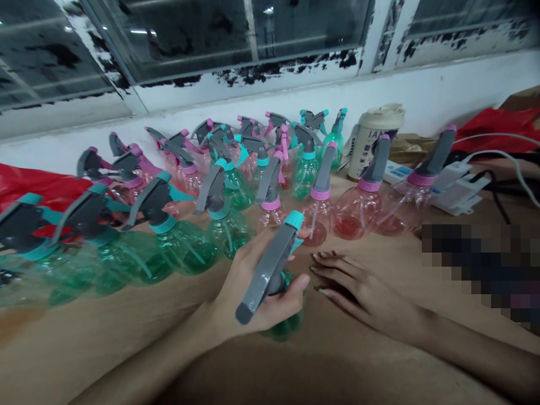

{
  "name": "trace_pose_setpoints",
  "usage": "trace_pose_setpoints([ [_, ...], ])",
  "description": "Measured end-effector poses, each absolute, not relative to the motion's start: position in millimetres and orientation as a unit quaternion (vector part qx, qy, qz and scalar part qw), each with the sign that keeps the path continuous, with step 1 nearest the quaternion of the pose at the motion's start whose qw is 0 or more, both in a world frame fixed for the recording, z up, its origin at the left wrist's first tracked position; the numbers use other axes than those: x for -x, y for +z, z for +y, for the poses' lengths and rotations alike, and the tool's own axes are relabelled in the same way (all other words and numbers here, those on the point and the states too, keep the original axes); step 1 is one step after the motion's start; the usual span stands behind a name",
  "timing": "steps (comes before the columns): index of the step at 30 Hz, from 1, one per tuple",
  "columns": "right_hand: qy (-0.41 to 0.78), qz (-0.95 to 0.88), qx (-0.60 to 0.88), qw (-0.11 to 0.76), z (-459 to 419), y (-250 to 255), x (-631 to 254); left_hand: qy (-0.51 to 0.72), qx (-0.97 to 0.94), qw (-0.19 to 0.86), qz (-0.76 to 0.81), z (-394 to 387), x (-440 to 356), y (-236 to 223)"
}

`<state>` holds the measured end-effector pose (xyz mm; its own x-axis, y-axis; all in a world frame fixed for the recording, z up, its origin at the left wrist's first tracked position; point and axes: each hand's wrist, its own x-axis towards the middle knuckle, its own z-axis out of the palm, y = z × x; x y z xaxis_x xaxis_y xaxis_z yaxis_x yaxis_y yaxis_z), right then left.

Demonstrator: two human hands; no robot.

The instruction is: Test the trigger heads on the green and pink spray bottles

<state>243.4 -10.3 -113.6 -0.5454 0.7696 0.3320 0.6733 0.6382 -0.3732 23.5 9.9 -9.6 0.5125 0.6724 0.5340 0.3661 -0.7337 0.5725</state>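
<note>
1. Nearest the camera, the person's left hand point(253, 287) is wrapped around the neck of a green spray bottle point(284, 326), fingers closed under its grey trigger head point(270, 270), which has a teal nozzle tip pointing away and up.
2. That bottle stands on the brown tabletop point(105, 343), just in front of the crowd of other bottles; most of its green body is hidden behind the hand.
3. Just to the right, the right hand point(358, 289) lies flat and open on the tabletop, palm down, holding nothing — its fingertips come close to the held bottle, though contact cannot be told.
4. Right of that hand, a blurred dark patch point(481, 270) covers part of the view.
5. Behind the hands stands a front row of bottles: green spray bottles with teal collars point(181, 242) to the left, pink spray bottles with pink collars point(358, 214) to the right.
6. Farther back, more green and pink bottles point(253, 152) crowd together toward the wall.
7. A red plastic bag point(34, 185) lies at the far left behind the bottles, another red bag point(502, 129) at the far right.
8. A beige lidded cup point(375, 140) stands near the wall, with a white power strip point(458, 188) and its cables to its right.
9. Farthest off — a white wall point(422, 90) and windows with peeling frames point(253, 73).
</note>
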Motion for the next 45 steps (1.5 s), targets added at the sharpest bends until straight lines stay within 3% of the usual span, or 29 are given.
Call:
trace_pose_setpoints([
  [16,0.106,-0.876,0.416,0.218,-9,-114,-245,0.347,-0.873,0.14,0.312,13,-22,-5],
  [45,0.098,-0.874,0.413,0.238,-11,-113,-245,0.407,-0.83,0.235,0.299,11,-21,-14],
])
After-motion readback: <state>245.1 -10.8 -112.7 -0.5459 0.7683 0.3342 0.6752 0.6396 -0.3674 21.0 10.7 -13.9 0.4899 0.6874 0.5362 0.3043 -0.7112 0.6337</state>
